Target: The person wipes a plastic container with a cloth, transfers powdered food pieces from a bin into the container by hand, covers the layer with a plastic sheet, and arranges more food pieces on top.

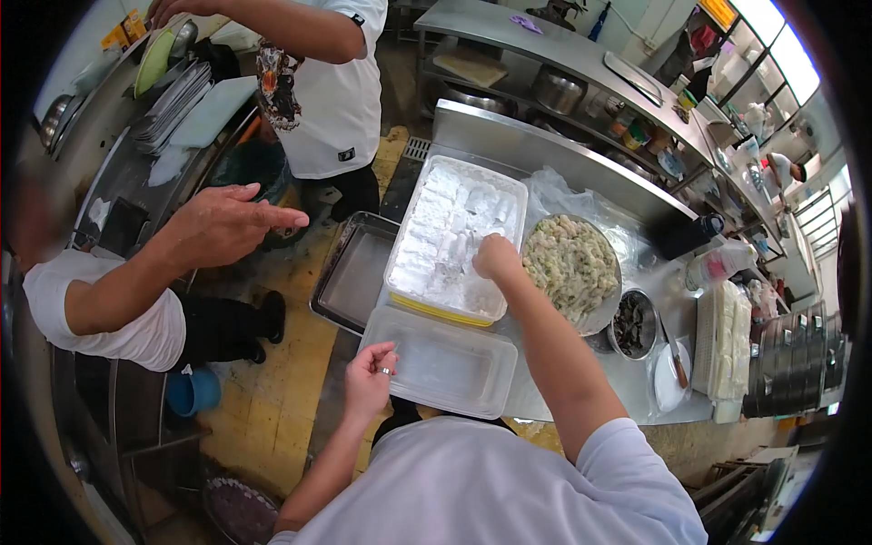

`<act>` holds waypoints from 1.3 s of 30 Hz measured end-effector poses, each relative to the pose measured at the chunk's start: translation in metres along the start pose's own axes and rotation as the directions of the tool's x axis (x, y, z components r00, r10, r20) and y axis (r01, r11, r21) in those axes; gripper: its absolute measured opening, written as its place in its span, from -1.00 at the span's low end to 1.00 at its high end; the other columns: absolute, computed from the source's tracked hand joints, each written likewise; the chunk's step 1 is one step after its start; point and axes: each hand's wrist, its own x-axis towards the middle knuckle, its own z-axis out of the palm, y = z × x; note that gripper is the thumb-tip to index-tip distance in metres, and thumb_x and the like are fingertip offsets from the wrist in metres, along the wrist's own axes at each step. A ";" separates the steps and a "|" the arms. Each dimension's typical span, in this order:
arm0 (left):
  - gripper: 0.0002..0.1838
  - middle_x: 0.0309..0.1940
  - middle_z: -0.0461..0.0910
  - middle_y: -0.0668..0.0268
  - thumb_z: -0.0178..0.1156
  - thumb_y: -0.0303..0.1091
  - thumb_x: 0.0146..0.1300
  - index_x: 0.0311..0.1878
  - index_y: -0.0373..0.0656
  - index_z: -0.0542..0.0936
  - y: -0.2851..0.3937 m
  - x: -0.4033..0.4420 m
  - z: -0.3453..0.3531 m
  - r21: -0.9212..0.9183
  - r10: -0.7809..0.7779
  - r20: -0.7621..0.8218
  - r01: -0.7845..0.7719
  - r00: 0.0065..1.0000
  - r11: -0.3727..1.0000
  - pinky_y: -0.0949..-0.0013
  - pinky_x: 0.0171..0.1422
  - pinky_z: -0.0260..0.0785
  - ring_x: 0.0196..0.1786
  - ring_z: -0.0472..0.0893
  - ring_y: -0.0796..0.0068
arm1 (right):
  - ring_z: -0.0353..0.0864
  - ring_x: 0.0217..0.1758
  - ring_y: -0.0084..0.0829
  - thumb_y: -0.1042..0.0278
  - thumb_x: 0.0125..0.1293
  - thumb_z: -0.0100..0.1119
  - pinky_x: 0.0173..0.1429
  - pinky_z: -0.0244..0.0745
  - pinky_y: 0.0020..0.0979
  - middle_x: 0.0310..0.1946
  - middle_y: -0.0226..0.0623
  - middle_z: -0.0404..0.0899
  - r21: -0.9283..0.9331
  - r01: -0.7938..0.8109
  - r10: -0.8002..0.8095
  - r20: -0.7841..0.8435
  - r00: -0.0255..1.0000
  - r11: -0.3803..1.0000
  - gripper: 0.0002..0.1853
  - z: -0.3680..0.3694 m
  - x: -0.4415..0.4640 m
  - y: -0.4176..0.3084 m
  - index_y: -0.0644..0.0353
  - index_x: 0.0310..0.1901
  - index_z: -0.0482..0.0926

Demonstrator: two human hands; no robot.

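Observation:
On the steel counter lies a white tray (431,209) with rows of white, powdery pieces. My right hand (498,259) is over its right part, fingers curled downward; the fingertips and anything in them are hidden. A clear, shallow plastic container (445,359) sits against the tray's near side. At its left edge is my left hand (371,374), wearing a ring, with thumb and fingers curled close together; whether they hold anything is too small to tell. Right of the tray is a large round dish of pale, green-flecked filling (572,263).
A bowl of dark pieces (632,324) and a knife (674,354) on a white plate lie to the right. A metal pan (359,272) is left of the tray. Two people stand left, one's hand (227,222) extended near the pan. Steamers (786,363) stand far right.

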 end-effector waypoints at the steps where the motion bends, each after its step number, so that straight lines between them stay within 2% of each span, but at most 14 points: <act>1: -0.80 -0.21 0.73 0.30 0.23 -0.48 0.50 0.10 -0.33 0.65 -0.001 -0.001 0.000 -0.004 0.011 0.000 -0.011 1.000 1.000 0.51 -0.14 0.54 -0.28 0.62 0.66 | 0.68 0.15 0.18 0.36 0.26 0.21 0.26 0.61 -0.03 0.05 0.25 0.67 -0.011 0.017 -0.018 -0.017 1.000 1.000 -0.63 0.004 -0.003 -0.003 0.45 0.02 0.67; 7: -0.80 -0.20 0.72 0.30 0.23 -0.49 0.50 0.10 -0.33 0.65 -0.002 -0.007 -0.009 -0.022 -0.008 -0.026 0.008 1.000 1.000 0.51 -0.12 0.54 -0.25 0.63 0.65 | 0.68 0.15 0.20 0.37 0.20 0.22 0.24 0.59 -0.01 -0.02 0.30 0.69 0.329 0.101 -0.047 -0.169 0.985 0.939 -0.55 0.024 -0.049 -0.019 0.45 0.11 0.58; 11: -0.78 -0.19 0.72 0.35 0.27 -0.49 0.47 0.12 -0.29 0.66 -0.003 -0.006 -0.012 -0.018 0.164 0.100 -0.163 0.981 0.986 0.49 -0.12 0.55 -0.23 0.63 0.64 | 0.68 0.06 0.27 0.43 0.16 0.18 0.19 0.59 0.03 -0.11 0.35 0.69 0.204 0.104 -0.120 0.065 0.991 0.973 -0.59 0.025 -0.064 -0.004 0.41 0.06 0.58; 13: -0.68 -0.11 0.75 0.33 0.35 -0.42 0.42 0.20 -0.19 0.66 0.088 -0.028 -0.010 0.217 -0.014 0.506 -0.112 0.862 0.970 0.44 -0.02 0.55 -0.23 0.64 0.57 | 0.68 0.02 0.29 0.43 0.16 0.18 0.17 0.59 0.05 -0.15 0.35 0.69 0.205 0.129 -0.143 0.052 0.988 0.970 -0.61 0.029 -0.061 0.000 0.40 0.04 0.57; 15: -0.69 -0.06 0.77 0.23 0.39 -0.41 0.35 0.15 -0.13 0.72 0.194 -0.050 -0.010 0.439 -0.123 0.742 -0.339 0.660 0.832 0.37 0.01 0.56 -0.16 0.69 0.48 | 0.70 0.02 0.25 0.49 0.20 0.11 0.14 0.60 0.08 -0.12 0.32 0.69 0.184 0.198 -0.210 0.046 0.977 0.963 -0.67 0.026 -0.061 -0.007 0.39 0.01 0.55; 18: -0.62 -0.08 0.76 0.13 0.38 -0.18 0.33 0.07 -0.25 0.72 0.303 -0.076 -0.012 0.395 0.780 0.444 -0.878 0.441 0.272 0.25 0.07 0.56 -0.07 0.74 0.32 | 0.70 0.03 0.27 0.49 0.17 0.14 0.16 0.59 0.08 -0.13 0.34 0.69 0.224 0.175 -0.190 0.044 0.981 0.959 -0.64 0.025 -0.068 0.002 0.41 0.03 0.55; 20: -0.56 -0.08 0.75 0.07 0.30 -0.07 0.36 0.04 -0.30 0.71 0.284 0.006 -0.052 0.717 0.884 0.091 -0.646 0.459 0.262 0.21 0.09 0.56 -0.05 0.74 0.25 | 0.69 0.04 0.28 0.49 0.16 0.14 0.18 0.59 0.08 -0.13 0.35 0.68 0.266 0.170 -0.183 0.024 0.983 0.949 -0.62 0.020 -0.068 0.001 0.42 0.03 0.55; 21: -0.52 -0.07 0.75 0.04 0.26 -0.02 0.37 0.02 -0.32 0.71 0.243 0.067 -0.087 0.850 0.791 -0.050 -0.390 0.610 0.355 0.18 0.11 0.55 -0.04 0.74 0.22 | 0.69 0.04 0.28 0.49 0.16 0.14 0.18 0.59 0.08 -0.12 0.35 0.68 0.286 0.172 -0.182 0.010 0.983 0.943 -0.62 0.018 -0.074 0.003 0.42 0.04 0.55; 23: -0.42 -0.07 0.74 -0.02 0.18 0.09 0.40 -0.02 -0.37 0.71 0.111 0.130 -0.173 0.903 0.273 -0.346 0.239 0.898 0.358 0.13 0.13 0.55 -0.03 0.74 0.16 | 0.69 0.04 0.28 0.48 0.17 0.14 0.18 0.59 0.08 -0.12 0.36 0.68 0.284 0.200 -0.211 0.011 0.977 0.938 -0.64 0.026 -0.079 0.007 0.41 0.03 0.55; 27: -0.20 -0.06 0.73 -0.14 0.03 0.31 0.45 -0.09 -0.46 0.70 -0.078 0.025 -0.204 0.642 -0.394 -0.514 0.646 0.762 0.414 0.04 0.18 0.55 0.00 0.74 0.03 | 0.67 0.08 0.31 0.46 0.20 0.19 0.20 0.58 0.09 -0.09 0.38 0.67 0.320 0.243 -0.249 -0.020 0.968 0.916 -0.67 0.024 -0.077 0.020 0.40 -0.01 0.53; 28: -0.14 -0.06 0.73 -0.17 -0.01 0.37 0.46 -0.11 -0.49 0.70 -0.101 -0.002 -0.189 0.576 -0.455 -0.500 0.675 0.737 0.461 0.01 0.19 0.54 0.00 0.74 0.00 | 0.66 0.09 0.32 0.45 0.20 0.19 0.21 0.57 0.08 -0.08 0.38 0.67 0.323 0.267 -0.276 -0.019 0.961 0.908 -0.67 0.024 -0.073 0.020 0.40 -0.01 0.53; 29: -0.21 -0.10 0.74 -0.19 0.05 0.34 0.44 -0.13 -0.41 0.73 -0.094 -0.039 -0.163 0.750 -0.173 -0.489 0.513 0.855 0.417 0.01 0.18 0.53 -0.04 0.75 -0.07 | 0.66 0.09 0.31 0.47 0.19 0.20 0.21 0.58 0.07 -0.08 0.39 0.67 0.316 0.275 -0.286 -0.009 0.958 0.908 -0.66 0.018 -0.075 0.017 0.41 0.00 0.54; 33: -0.44 -0.04 0.77 -0.02 0.28 0.12 0.36 0.04 -0.26 0.76 -0.083 -0.097 -0.086 0.619 -0.380 -0.362 0.524 0.851 0.585 0.09 0.21 0.55 0.09 0.75 0.05 | 0.67 0.09 0.30 0.50 0.16 0.23 0.19 0.60 0.04 -0.08 0.39 0.67 0.318 0.326 -0.330 -0.043 0.943 0.890 -0.63 0.018 -0.073 0.020 0.44 0.02 0.55; 39: -0.54 -0.05 0.80 0.12 0.37 -0.02 0.36 0.13 -0.19 0.74 -0.051 -0.125 -0.015 0.577 -0.159 -0.392 0.377 0.906 0.725 0.30 0.20 0.56 0.04 0.77 0.23 | 0.69 0.04 0.26 0.57 0.09 0.23 0.15 0.61 0.00 -0.13 0.36 0.68 0.303 0.456 -0.437 -0.131 0.890 0.837 -0.61 0.008 -0.055 0.019 0.45 0.00 0.58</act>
